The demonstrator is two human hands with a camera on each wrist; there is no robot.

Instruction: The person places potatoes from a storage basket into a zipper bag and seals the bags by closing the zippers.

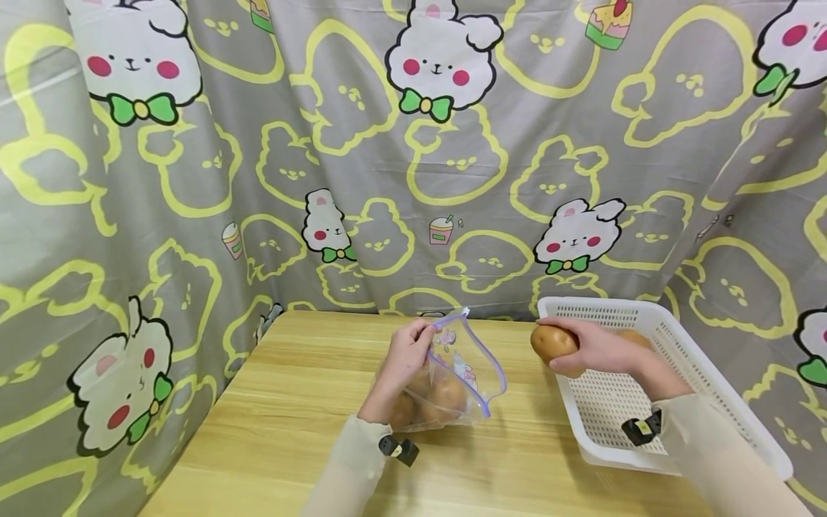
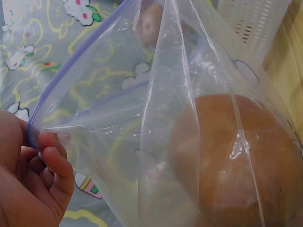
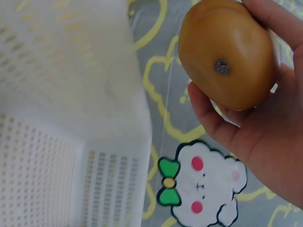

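Note:
My left hand pinches the lilac zip rim of a clear zip-lock bag, whose mouth gapes toward the right. Inside its lower part lie brown potatoes, seen through the plastic; one potato fills much of the left wrist view. My right hand grips another potato over the left rim of the white basket. In the right wrist view, this potato shows a dark spot on its end, with fingers and thumb around it.
The white perforated basket stands on the right of the wooden table. A further potato in it is partly hidden behind my right hand. A patterned grey curtain hangs behind the table and along its sides.

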